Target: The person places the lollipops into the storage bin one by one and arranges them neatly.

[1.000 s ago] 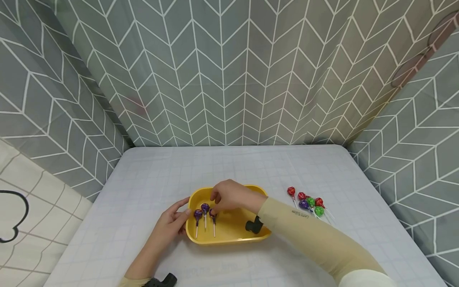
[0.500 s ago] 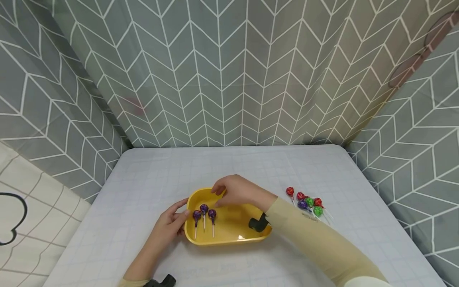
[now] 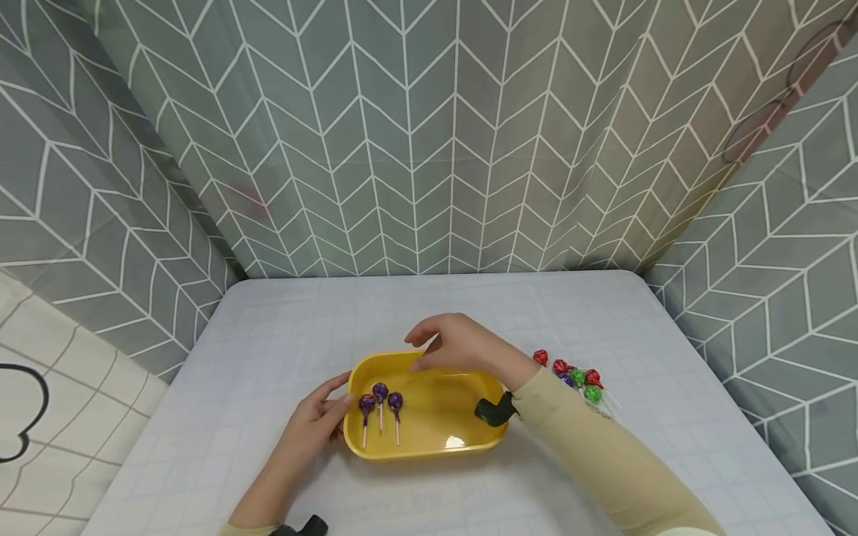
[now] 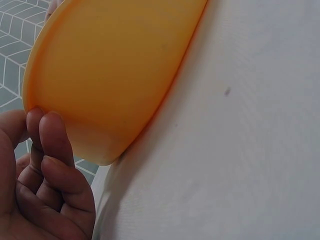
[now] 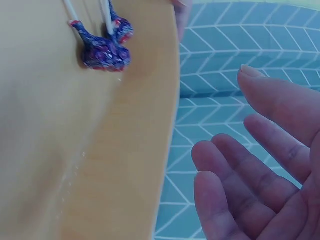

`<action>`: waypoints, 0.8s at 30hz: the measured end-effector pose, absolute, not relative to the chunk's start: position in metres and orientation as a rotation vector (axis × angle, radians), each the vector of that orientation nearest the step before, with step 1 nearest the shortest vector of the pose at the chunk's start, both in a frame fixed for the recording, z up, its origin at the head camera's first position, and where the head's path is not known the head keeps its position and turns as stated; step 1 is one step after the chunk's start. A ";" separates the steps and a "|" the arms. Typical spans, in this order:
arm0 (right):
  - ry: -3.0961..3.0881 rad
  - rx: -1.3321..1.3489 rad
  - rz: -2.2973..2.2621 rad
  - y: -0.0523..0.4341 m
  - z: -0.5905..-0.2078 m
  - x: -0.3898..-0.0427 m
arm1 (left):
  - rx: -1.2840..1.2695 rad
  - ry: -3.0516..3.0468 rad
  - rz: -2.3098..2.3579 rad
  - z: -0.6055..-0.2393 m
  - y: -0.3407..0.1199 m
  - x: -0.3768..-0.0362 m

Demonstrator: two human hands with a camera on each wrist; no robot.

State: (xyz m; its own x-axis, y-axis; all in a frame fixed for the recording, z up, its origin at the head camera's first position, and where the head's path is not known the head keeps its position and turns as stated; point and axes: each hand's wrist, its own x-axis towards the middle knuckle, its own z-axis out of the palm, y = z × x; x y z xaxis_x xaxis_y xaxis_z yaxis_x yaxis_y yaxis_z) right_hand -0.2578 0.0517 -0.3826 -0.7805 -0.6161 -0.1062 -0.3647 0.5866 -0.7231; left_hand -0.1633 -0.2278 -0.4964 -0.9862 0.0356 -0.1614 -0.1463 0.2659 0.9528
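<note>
1. Lollipops [image 3: 380, 397], three with purple wrappers, lie side by side in the left part of the yellow tray [image 3: 436, 445], sticks pointing toward the person; the right wrist view cuts them off at its top edge, so only two heads and bits of stick show there.
2. Left hand [image 3: 316, 420] rests against the tray's left end, fingertips [image 4: 50, 125] touching the outer wall; the fingers are lightly bent, and the thumb is cut off in the wrist view.
3. Right hand [image 3: 459, 346] hovers over the tray's far rim with fingers loosely spread, holding nothing.
4. Loose pile of red, green and purple lollipops [image 3: 575, 374] lies on the table [image 3: 281, 327] right of the tray, partly hidden behind the right sleeve [image 3: 590, 454]; its count is hard to make out.
</note>
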 end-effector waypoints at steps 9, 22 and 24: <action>2.512 -0.838 -1.085 0.069 -0.376 -0.260 | -0.099 2.383 1.810 -0.496 -0.228 -0.163; 2.511 -0.775 -1.260 0.094 -0.369 -0.258 | -0.107 2.357 1.831 -0.496 -0.227 -0.164; 2.505 -0.748 -1.294 0.099 -0.369 -0.257 | -0.112 2.356 1.829 -0.496 -0.227 -0.164</action>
